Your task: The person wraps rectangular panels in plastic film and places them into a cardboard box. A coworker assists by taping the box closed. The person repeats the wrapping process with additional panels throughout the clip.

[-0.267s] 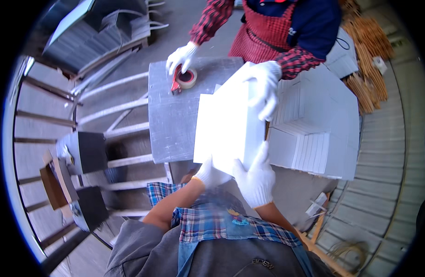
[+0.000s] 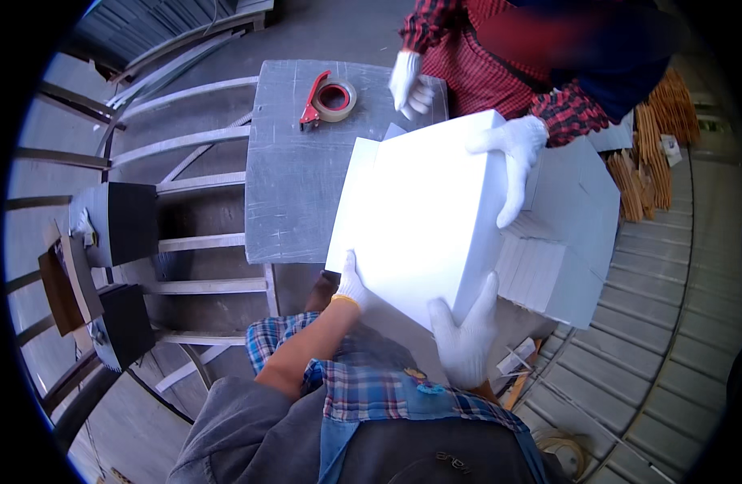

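A white cardboard box (image 2: 411,210) is tilted over the near right part of the grey tabletop, its top washed out by glare. Gloved in white, my left hand (image 2: 353,282) grips its near left edge, thumb on top and fingers hidden beneath. My right hand (image 2: 468,339) holds the near right corner, thumb up along the side. Across from me, a co-worker's gloved hand (image 2: 516,161) rests on the box's far right corner. The co-worker's other gloved hand (image 2: 409,85) hovers by a red tape dispenser (image 2: 316,101) with a roll of tape, touching nothing.
The grey tabletop (image 2: 286,194) stands on a slatted metal frame (image 2: 201,184). Stacked pale grey cardboard sheets (image 2: 576,242) lie to the right. Dark grey boxes (image 2: 133,222) and an open brown carton (image 2: 60,290) are at the left. Brown cardboard bundles (image 2: 669,113) stand at the far right.
The co-worker's hand has let go of the tape dispenser and moved right. The box has turned and come nearer, still in both my hands. The view has shifted too.
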`<state>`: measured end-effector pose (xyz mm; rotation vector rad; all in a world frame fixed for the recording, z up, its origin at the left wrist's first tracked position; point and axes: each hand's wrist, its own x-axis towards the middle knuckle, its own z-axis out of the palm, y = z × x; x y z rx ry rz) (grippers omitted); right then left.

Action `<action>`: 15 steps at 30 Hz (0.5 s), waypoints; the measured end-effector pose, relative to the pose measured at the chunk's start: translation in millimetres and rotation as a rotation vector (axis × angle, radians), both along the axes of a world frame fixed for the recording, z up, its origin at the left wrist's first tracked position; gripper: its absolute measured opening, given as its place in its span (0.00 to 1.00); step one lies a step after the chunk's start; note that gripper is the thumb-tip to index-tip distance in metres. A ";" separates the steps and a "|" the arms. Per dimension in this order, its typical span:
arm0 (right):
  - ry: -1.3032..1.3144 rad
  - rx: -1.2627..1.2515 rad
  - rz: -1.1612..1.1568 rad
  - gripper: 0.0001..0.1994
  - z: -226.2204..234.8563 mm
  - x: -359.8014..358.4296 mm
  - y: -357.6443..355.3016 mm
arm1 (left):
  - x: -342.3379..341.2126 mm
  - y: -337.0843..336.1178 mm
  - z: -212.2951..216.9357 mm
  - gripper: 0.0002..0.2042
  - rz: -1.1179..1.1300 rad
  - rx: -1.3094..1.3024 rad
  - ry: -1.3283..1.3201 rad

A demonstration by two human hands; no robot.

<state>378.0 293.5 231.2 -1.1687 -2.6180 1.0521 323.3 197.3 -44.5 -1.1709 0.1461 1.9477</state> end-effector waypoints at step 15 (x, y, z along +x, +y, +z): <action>-0.093 -0.200 -0.034 0.43 -63.1 56.5 133.0 | -7.7 35.8 41.8 0.36 0.103 -0.241 0.067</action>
